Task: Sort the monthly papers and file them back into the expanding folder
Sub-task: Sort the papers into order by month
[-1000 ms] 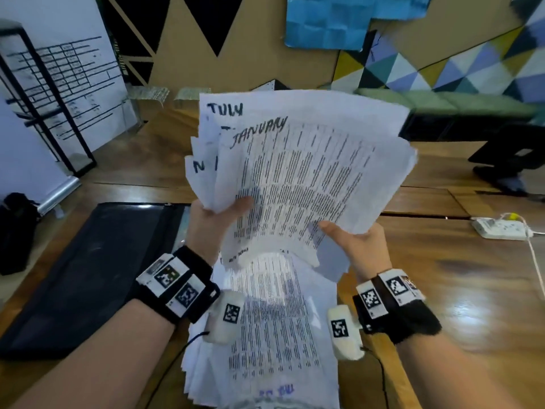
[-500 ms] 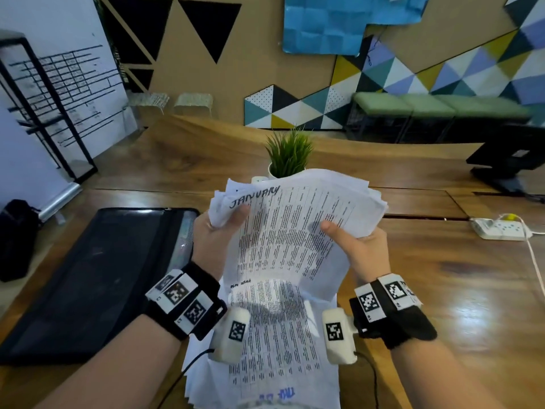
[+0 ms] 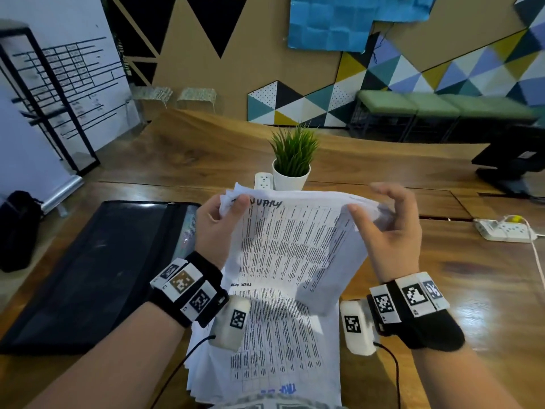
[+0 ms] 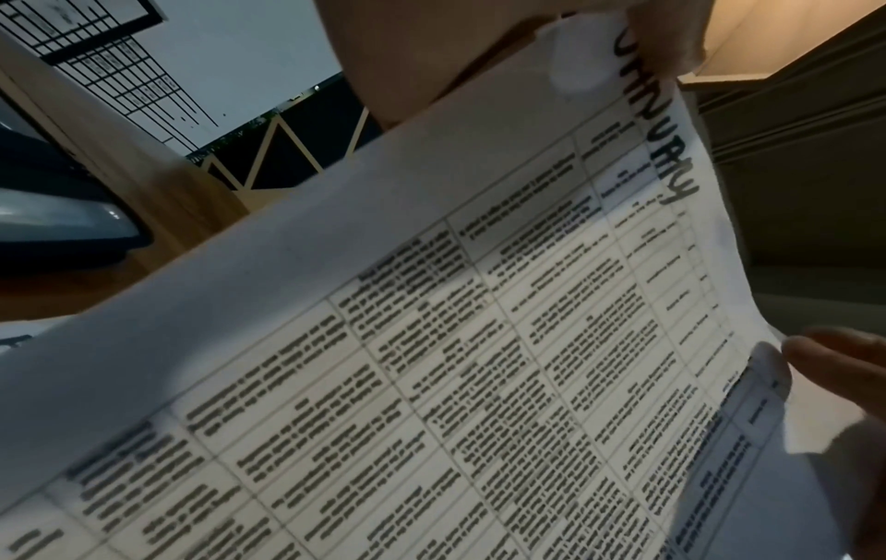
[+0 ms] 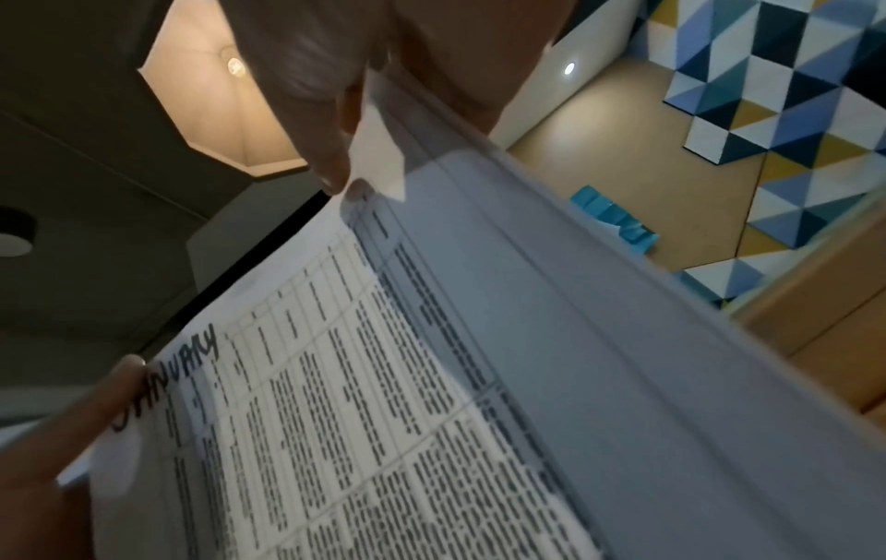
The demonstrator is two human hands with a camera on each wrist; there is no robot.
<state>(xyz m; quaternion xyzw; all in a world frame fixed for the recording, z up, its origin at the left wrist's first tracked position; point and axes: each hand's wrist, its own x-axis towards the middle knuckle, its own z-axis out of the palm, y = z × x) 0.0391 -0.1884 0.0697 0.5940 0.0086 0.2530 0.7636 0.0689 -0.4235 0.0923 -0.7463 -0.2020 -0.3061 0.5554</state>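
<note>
Wood counter, black expanding folder at left. Paper bundle has dropped from raised fan to squared stack, January on top; left hand pinches one top corner, right hand the other. Filing likely next.

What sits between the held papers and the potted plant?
Head view: only a white power strip beside the white-potted green plant, just beyond the top edge of the January-topped paper sheaf.

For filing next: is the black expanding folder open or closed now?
Cannot tell. The expanding folder lies flat beside the left hand; its opening is not clearly visible.
</note>
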